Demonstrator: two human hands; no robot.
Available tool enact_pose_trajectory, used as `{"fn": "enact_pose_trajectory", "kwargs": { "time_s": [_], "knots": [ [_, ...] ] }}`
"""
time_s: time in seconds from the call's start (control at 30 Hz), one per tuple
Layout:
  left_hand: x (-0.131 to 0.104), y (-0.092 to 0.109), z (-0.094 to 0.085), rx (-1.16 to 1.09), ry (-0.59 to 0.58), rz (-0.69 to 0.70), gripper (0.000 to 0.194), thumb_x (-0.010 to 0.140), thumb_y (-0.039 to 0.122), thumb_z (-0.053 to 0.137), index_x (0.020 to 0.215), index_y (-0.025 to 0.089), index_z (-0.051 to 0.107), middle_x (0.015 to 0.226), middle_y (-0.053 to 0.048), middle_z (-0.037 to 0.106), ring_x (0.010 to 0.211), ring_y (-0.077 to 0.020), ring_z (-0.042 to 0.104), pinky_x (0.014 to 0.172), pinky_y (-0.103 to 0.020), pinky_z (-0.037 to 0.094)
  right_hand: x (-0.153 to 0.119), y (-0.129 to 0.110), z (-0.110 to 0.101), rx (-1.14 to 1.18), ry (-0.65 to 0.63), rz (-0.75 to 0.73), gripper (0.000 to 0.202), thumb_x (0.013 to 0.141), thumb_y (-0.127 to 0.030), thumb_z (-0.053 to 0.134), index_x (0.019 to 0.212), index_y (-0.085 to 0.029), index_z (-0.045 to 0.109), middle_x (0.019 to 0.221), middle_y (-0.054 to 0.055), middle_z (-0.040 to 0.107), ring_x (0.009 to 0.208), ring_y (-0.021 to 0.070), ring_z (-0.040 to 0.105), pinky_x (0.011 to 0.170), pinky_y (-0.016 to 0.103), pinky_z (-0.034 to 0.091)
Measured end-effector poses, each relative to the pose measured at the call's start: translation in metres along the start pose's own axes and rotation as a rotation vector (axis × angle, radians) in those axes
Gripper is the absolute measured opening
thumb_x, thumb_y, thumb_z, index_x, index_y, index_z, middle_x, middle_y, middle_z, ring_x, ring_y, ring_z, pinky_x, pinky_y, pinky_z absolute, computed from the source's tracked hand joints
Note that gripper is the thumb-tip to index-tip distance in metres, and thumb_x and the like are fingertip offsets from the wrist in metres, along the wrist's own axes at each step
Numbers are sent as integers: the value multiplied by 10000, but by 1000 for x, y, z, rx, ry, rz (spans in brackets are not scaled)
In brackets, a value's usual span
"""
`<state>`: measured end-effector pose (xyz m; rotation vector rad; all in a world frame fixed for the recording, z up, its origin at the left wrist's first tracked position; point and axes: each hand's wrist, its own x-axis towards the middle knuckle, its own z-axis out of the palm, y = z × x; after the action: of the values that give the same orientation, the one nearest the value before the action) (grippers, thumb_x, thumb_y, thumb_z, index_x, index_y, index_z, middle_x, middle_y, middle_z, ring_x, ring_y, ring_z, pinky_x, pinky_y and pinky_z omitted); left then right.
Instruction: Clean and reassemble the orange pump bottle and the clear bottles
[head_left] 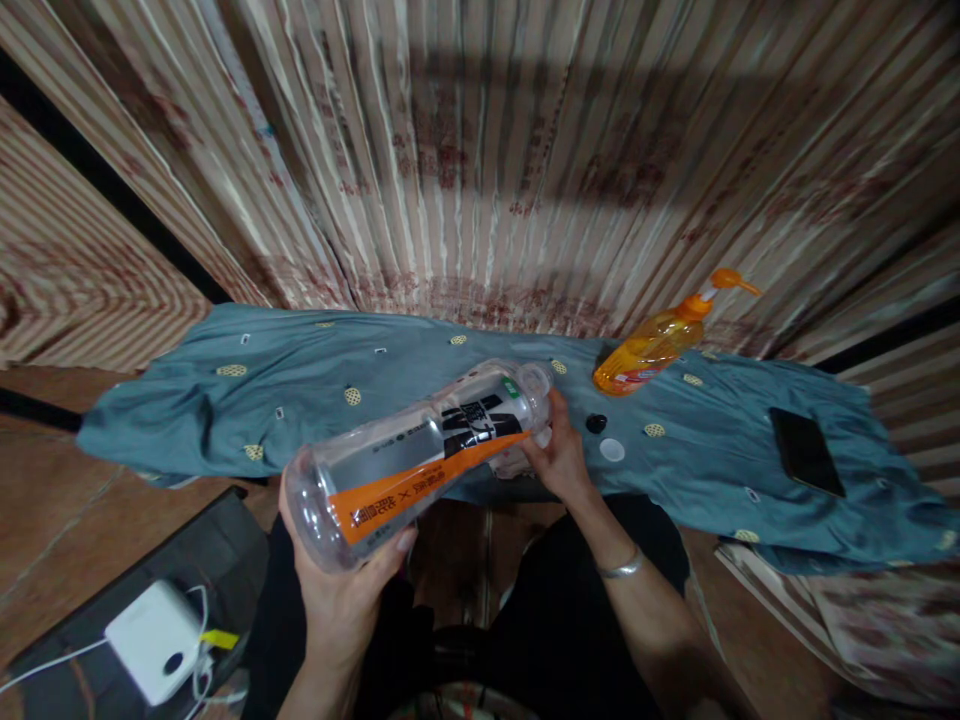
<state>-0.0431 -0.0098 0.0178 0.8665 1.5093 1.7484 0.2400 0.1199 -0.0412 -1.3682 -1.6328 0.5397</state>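
Note:
A large clear plastic bottle [420, 455] with an orange, black and silver label lies tilted across both hands, above the cloth-covered table. My left hand [345, 580] wraps round its base end. At the neck end, my right hand [555, 450] grips the bottle near its mouth; some of those fingers are hidden behind it. Just right of that hand, a small black cap [596, 423] and a white round disc [612, 450] rest on the cloth. Farther back stands a pump bottle [652, 345] of orange liquid with an orange pump head.
A teal cloth [712, 450] with pineapple prints covers the narrow table. Toward its right end lies a black phone [806, 452]. A white box-shaped device [156, 640] with cables sits on a dark surface at lower left. Striped curtains [480, 180] hang behind the table.

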Motion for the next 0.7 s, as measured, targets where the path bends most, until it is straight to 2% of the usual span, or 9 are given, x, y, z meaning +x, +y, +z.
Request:
{"fn": "enact_pose_trajectory", "kwargs": {
  "time_s": [0.2, 0.33, 0.47, 0.57, 0.7],
  "knots": [
    [-8, 7, 9, 17, 15, 41, 1381, 576, 452, 1194, 1762, 323, 499, 1795, -171, 591, 1666, -468, 590, 1411, -681, 447, -1, 1, 1, -17, -1, -8, 843, 1001, -644, 731, 1692, -209, 521, 1343, 188, 883, 1099, 421, 900, 884, 526, 765],
    [-5, 4, 4, 15, -9, 22, 1427, 536, 459, 1205, 1766, 305, 499, 1843, -193, 538, 1703, -498, 542, 1409, -694, 446, -1, 1, 1, -10, 6, -4, 843, 997, -662, 737, 1682, -216, 528, 1324, 181, 889, 1076, 407, 902, 864, 504, 761],
    [-2, 1, 1, 5, 9, 6, 1458, 510, 461, 1213, 1772, 299, 500, 1812, -197, 572, 1675, -495, 578, 1394, -674, 476, 0, 0, 1, -6, 9, -8, 846, 996, -680, 733, 1673, -212, 534, 1307, 180, 890, 1064, 408, 900, 856, 503, 757],
    [-5, 5, 5, -6, 11, 3, 1445, 493, 461, 1216, 1747, 296, 516, 1810, -200, 572, 1676, -502, 574, 1389, -697, 472, 0, 0, 1, -10, 12, -13, 835, 1005, -685, 730, 1672, -218, 543, 1305, 176, 887, 1076, 408, 896, 879, 507, 753],
    [-10, 14, 13, 13, 32, 31, 1377, 563, 468, 1196, 1749, 322, 512, 1822, -175, 562, 1695, -471, 557, 1420, -686, 426, 0, 0, 1, -17, 23, -20, 833, 1011, -676, 744, 1675, -216, 541, 1316, 179, 881, 1095, 409, 895, 892, 511, 753]
  ]
}}
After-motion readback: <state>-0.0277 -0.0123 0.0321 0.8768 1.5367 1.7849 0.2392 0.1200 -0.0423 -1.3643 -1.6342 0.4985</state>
